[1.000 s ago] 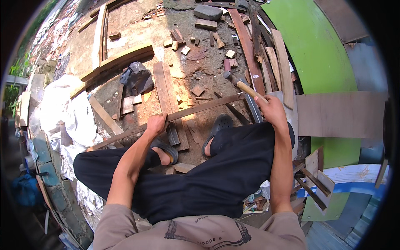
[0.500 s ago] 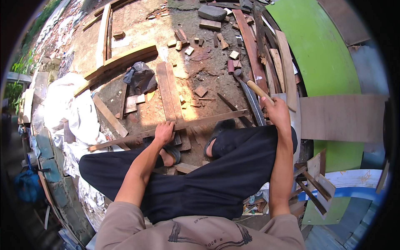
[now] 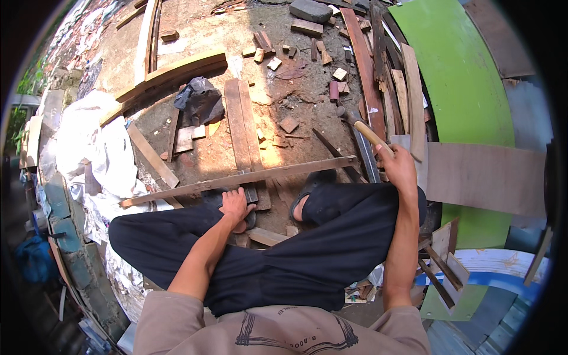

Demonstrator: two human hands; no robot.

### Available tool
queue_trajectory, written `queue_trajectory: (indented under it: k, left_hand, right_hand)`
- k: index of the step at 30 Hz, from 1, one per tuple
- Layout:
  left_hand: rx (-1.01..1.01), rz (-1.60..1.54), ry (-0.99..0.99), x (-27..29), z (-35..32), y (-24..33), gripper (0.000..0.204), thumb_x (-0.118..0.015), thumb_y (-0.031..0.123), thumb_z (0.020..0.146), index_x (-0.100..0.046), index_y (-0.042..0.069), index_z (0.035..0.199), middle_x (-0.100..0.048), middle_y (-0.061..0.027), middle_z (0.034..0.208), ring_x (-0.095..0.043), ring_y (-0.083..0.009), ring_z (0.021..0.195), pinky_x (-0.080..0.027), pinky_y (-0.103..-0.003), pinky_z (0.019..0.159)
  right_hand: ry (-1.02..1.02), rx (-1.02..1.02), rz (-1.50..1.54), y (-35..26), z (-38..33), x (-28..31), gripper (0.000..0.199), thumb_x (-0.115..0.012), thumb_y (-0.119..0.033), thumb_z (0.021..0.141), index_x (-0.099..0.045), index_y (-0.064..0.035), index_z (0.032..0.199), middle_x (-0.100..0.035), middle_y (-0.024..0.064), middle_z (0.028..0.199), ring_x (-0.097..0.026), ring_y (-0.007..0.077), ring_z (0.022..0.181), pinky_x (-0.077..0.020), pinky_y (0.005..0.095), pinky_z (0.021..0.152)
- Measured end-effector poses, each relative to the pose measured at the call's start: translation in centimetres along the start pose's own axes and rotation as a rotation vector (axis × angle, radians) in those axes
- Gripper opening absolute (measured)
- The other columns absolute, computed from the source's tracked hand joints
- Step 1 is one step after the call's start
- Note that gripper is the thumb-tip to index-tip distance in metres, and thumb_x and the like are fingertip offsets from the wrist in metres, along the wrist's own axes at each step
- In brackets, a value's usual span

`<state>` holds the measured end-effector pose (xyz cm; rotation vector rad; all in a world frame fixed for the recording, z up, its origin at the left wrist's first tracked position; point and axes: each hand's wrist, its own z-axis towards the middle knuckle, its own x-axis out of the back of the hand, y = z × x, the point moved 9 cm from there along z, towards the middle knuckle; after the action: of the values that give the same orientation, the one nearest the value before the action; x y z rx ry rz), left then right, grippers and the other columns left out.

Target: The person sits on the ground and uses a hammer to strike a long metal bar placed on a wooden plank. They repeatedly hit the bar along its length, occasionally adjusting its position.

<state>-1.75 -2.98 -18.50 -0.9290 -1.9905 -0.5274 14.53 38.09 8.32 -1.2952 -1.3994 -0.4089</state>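
I am sitting on the ground with my legs spread. A long thin wooden strip [image 3: 248,177] lies across in front of me. My left hand [image 3: 235,204] presses down on it near its middle, over a dark plank [image 3: 242,133]. My right hand [image 3: 398,167] is raised at the right and grips the wooden handle of a hammer [image 3: 361,125], whose dark head points up and away above the strip's right end.
Wood offcuts and small blocks [image 3: 289,123] litter the dirt ahead. A black bag [image 3: 200,102] lies beside the planks. White sacks [image 3: 94,148] sit at the left. A green curved panel [image 3: 461,77] and plywood sheet [image 3: 485,177] stand at the right.
The strip and my left hand sit lower in the view and nearer my legs. My right hand has kept the hammer raised, shifting slightly toward the strip's right end.
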Motion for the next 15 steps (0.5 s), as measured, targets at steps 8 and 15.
queue_trajectory:
  k: [8, 15]
  left_hand:
    - [-0.112, -0.162, 0.135, -2.6, 1.0, -0.9, 0.041, -0.073, 0.030, 0.078, -0.050, 0.008, 0.104, -0.063, -0.0145, 0.092, -0.065, -0.0310, 0.092, -0.050, -0.041, 0.078]
    - [-0.108, -0.223, 0.110, -2.8, 1.4, -2.2, 0.034, -0.070, 0.019, 0.079, -0.049, 0.005, 0.101, -0.060, -0.0180, 0.097, -0.065, -0.0342, 0.094, -0.054, -0.044, 0.078]
  right_hand:
    - [-0.018, 0.026, 0.013, -1.1, 0.9, -0.8, 0.053, -0.064, -0.043, 0.088, -0.067, 0.0085, 0.102, -0.067, 0.0287, 0.083, -0.067, 0.0415, 0.084, -0.0495, 0.0456, 0.077]
    - [-0.043, 0.019, -0.009, -1.3, 1.2, -1.3, 0.052, -0.064, -0.042, 0.089, -0.067, 0.0085, 0.102, -0.067, 0.0290, 0.084, -0.067, 0.0420, 0.085, -0.0497, 0.0454, 0.076]
